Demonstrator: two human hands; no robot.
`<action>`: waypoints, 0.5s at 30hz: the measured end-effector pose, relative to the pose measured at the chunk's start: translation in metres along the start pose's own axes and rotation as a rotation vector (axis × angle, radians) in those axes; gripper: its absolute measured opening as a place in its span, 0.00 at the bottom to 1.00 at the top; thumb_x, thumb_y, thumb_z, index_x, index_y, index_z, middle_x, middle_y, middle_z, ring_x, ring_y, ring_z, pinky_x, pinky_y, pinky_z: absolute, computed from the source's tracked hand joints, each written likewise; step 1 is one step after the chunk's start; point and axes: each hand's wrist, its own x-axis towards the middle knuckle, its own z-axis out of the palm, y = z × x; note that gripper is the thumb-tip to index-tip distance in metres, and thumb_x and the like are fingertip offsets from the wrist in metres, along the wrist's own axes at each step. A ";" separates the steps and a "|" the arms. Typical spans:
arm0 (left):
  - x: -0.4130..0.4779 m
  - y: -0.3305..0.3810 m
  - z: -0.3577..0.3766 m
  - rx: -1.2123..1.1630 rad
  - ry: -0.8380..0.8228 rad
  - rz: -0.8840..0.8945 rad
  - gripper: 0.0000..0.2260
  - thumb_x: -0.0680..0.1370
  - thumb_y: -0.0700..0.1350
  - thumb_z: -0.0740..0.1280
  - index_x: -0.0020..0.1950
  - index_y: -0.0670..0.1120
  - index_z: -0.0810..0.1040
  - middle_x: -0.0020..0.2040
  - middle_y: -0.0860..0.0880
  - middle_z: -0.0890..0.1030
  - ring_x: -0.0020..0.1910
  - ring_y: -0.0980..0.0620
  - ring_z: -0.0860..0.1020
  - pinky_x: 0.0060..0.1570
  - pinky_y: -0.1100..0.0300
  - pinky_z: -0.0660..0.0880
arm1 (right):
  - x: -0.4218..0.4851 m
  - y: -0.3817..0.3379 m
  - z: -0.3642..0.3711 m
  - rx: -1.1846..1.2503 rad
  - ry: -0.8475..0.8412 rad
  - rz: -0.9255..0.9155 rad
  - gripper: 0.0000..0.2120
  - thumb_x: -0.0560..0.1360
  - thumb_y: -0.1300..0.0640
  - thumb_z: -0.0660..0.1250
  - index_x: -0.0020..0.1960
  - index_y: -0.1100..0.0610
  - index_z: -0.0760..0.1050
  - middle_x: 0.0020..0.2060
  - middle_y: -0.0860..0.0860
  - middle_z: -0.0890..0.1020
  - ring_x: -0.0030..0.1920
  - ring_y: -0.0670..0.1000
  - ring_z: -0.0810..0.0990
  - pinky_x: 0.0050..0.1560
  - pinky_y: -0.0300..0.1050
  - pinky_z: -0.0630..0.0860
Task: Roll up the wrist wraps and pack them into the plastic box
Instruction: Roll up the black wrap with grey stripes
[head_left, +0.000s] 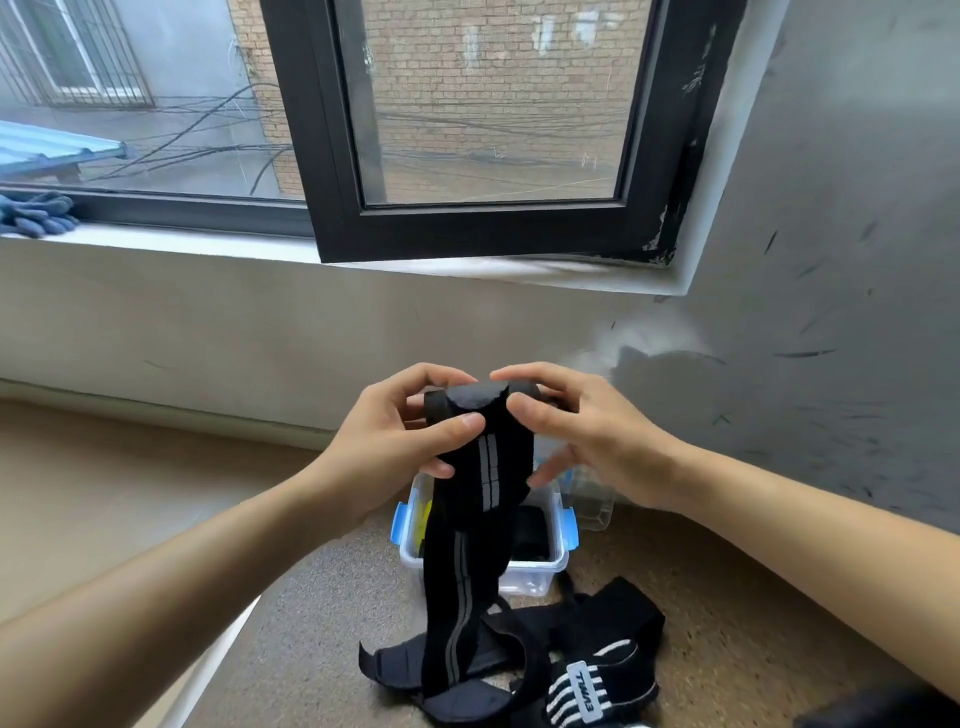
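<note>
At frame centre, left hand (400, 436) and right hand (582, 441) pinch a black wrist wrap (483, 467) above the plastic box (561, 551).

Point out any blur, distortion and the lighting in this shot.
Head view: wide-angle lens bows the window frame and sill; soft daylight, no harsh glare; lower fingers of the right hand smear with motion blur; the held wrist wrap looks fairly sharp.

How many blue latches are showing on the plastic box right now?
2: one blue latch on the left side of the plastic box, another on its right side. The hanging wrist wrap covers part of the box, so more may be hidden.
</note>
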 end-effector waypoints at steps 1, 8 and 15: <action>0.000 0.001 0.000 -0.004 0.001 0.019 0.16 0.73 0.42 0.75 0.59 0.45 0.80 0.47 0.48 0.86 0.45 0.51 0.85 0.36 0.61 0.80 | 0.000 -0.001 -0.001 0.054 -0.067 0.054 0.20 0.80 0.44 0.67 0.67 0.53 0.77 0.61 0.59 0.82 0.60 0.57 0.83 0.41 0.50 0.84; 0.000 -0.003 0.007 0.203 0.036 0.264 0.16 0.73 0.35 0.76 0.57 0.51 0.80 0.51 0.48 0.84 0.49 0.49 0.84 0.39 0.52 0.84 | 0.000 -0.005 -0.003 0.174 -0.090 0.093 0.21 0.80 0.45 0.67 0.66 0.57 0.78 0.54 0.55 0.83 0.54 0.56 0.83 0.37 0.47 0.83; 0.002 -0.005 0.001 0.111 -0.014 0.082 0.24 0.74 0.35 0.76 0.64 0.54 0.75 0.53 0.45 0.84 0.49 0.43 0.86 0.41 0.45 0.84 | -0.001 -0.006 -0.007 0.149 -0.014 -0.018 0.15 0.78 0.59 0.70 0.65 0.58 0.78 0.52 0.58 0.81 0.49 0.53 0.83 0.33 0.43 0.82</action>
